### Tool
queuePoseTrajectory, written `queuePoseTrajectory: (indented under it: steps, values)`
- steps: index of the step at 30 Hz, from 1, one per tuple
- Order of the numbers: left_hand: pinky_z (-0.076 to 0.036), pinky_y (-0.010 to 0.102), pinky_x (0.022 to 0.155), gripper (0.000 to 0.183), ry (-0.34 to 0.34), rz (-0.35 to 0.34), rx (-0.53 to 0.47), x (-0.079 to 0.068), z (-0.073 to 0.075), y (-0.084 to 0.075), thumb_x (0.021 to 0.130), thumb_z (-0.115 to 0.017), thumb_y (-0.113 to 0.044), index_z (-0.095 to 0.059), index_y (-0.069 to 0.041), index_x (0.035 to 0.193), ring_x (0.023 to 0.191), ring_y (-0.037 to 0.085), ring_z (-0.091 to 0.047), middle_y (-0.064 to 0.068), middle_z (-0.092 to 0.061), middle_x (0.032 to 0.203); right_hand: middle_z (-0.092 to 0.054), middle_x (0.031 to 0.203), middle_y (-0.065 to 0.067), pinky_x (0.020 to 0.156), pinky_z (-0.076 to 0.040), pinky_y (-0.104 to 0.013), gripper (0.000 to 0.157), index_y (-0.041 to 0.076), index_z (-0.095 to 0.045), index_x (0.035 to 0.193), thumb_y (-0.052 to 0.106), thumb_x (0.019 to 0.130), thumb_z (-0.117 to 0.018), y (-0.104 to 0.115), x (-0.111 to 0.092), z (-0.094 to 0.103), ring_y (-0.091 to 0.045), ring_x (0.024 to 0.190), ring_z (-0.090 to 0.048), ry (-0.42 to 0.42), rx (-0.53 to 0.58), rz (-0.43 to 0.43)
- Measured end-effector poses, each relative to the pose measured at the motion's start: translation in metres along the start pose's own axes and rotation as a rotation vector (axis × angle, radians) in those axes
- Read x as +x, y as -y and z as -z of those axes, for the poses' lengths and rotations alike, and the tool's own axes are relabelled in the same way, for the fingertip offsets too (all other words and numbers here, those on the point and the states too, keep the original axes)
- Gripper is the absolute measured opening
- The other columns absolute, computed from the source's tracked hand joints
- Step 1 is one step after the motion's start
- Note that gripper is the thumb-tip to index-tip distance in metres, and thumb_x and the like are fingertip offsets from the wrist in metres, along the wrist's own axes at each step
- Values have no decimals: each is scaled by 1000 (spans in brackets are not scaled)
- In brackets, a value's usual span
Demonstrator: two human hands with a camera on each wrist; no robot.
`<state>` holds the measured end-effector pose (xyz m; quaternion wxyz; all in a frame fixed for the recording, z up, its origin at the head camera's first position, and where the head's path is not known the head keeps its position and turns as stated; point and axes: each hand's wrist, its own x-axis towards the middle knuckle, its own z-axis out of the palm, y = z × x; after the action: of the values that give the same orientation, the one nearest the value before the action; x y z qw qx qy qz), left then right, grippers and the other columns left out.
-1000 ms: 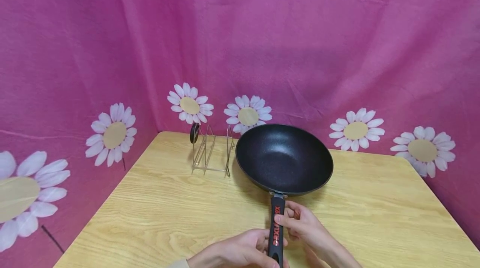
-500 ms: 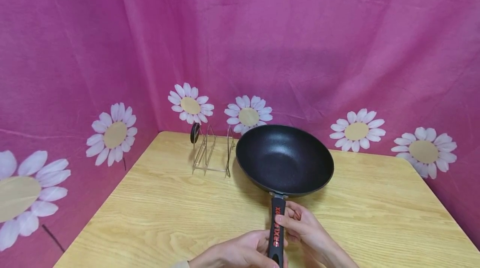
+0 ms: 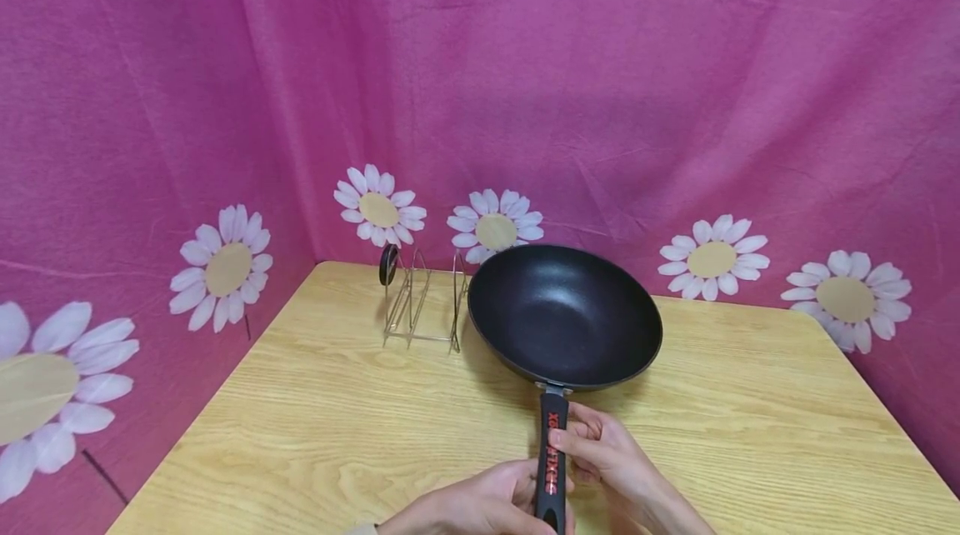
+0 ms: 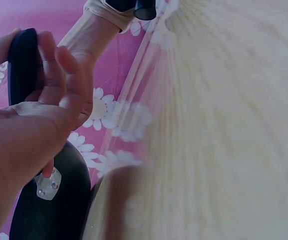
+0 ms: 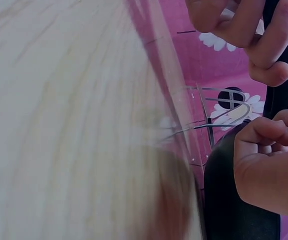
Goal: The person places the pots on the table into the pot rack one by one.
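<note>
A black frying pan (image 3: pixel 564 322) with deep sloping sides faces me, its long black handle (image 3: pixel 552 468) with red lettering pointing toward me. My left hand (image 3: pixel 483 500) holds the handle near its end, thumb along one side and fingers beneath. Closer to the pan, my right hand (image 3: pixel 611 456) pinches the same handle, thumb on top. The left wrist view shows the handle's metal rivet plate (image 4: pixel 49 184) below my left hand (image 4: pixel 31 132). In the right wrist view both hands surround the handle. Whether the pan's base touches the table, I cannot tell.
Left of the pan stands a wire rack (image 3: pixel 435 338) with a black round piece (image 3: pixel 388 265) at its upper left. Everything is on a light wooden table (image 3: pixel 315 410). A magenta curtain with white daisies (image 3: pixel 712 260) hangs behind and along the left.
The pan has shifted very slightly to the left. Both hands keep the same hold on its handle, and the rack stays where it was.
</note>
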<state>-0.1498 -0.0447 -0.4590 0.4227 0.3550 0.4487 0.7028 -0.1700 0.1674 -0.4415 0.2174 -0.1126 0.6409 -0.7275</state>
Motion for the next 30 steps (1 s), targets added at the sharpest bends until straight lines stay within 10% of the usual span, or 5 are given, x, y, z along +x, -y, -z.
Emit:
queuePoseTrajectory:
  steps: [9, 17, 25, 30]
  values:
    - [-47, 22, 95, 57, -32, 109, 57, -8, 1, -5, 98, -60, -16, -32, 2, 145, 99, 2, -62, -5, -64, 111, -61, 67, 13, 51, -26, -23, 62, -12, -30, 146, 12, 98, -61, 2, -1, -2, -2, 51, -38, 14, -30, 20]
    - [-48, 21, 94, 57, -47, 87, 156, -7, -3, -8, 97, -60, -15, -33, 7, 142, 101, 2, -62, 50, -44, 129, -56, 65, 12, 51, -29, -22, 66, -11, -29, 148, 11, 96, -63, 10, -5, -6, -3, 52, -40, -1, -77, 44]
    - [-48, 22, 92, 61, -67, 153, 193, -11, -7, -14, 96, -61, -12, -30, -1, 147, 99, 4, -61, 2, -63, 115, -44, 61, 12, 48, -30, -20, 64, -11, -32, 146, 7, 94, -65, 17, -9, -10, -3, 53, -38, 6, -120, 118]
    - [-51, 22, 81, 55, -94, 163, 232, -16, -23, -34, 97, -57, -13, -32, -6, 146, 90, 5, -60, 0, -60, 113, -40, 59, 10, 46, -25, -25, 64, -11, -33, 145, 3, 91, -66, 20, -10, -13, -3, 52, -35, 26, -141, 179]
